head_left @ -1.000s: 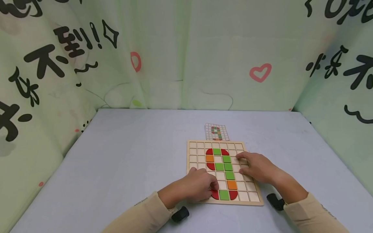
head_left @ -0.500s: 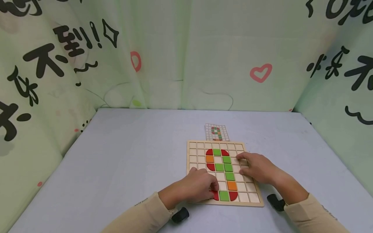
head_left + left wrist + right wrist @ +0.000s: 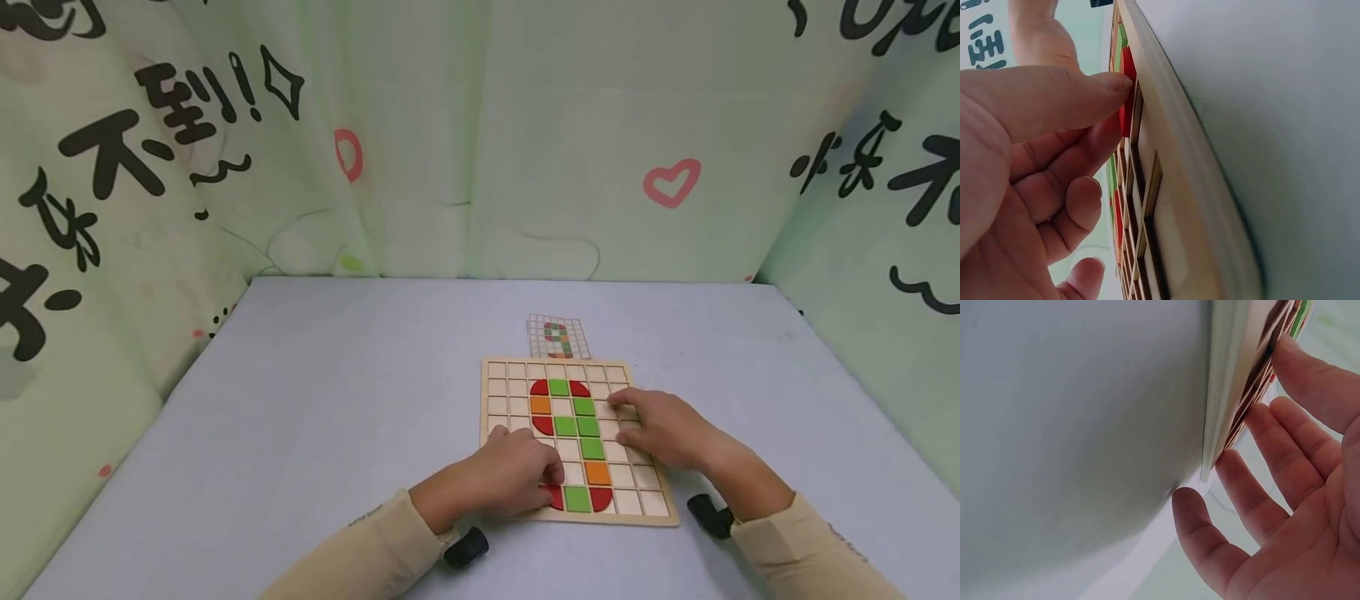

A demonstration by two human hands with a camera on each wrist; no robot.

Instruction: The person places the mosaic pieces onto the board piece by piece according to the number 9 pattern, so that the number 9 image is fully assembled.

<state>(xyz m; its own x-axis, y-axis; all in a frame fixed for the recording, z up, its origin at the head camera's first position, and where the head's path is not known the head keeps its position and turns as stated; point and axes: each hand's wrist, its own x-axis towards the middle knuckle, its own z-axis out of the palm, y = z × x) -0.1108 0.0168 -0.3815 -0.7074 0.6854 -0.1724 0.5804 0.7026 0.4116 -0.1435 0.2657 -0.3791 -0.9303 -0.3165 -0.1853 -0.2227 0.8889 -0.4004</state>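
Observation:
A wooden grid board (image 3: 651, 503) lies on the table, with red, green and orange tiles set in some of its squares. My left hand (image 3: 517, 475) is at the board's near left part. Its thumb and a finger pinch a red tile with a rounded corner (image 3: 1127, 103), which sits at the grid's near row beside a green tile (image 3: 577, 499). The fingers partly cover that red tile. My right hand (image 3: 667, 429) rests on the board's right side, its fingers spread and loosely bent; thumb and fingertips touch the grid and edge, with nothing held.
Behind the board lies a printed pattern card (image 3: 558, 336), its near end hidden by the board. The table (image 3: 337, 375) has a pale cover. Printed curtains (image 3: 420, 150) enclose its back and sides.
My left thumb has shifted slightly right and covers more of the red tile. The right hand and the board have stayed in place.

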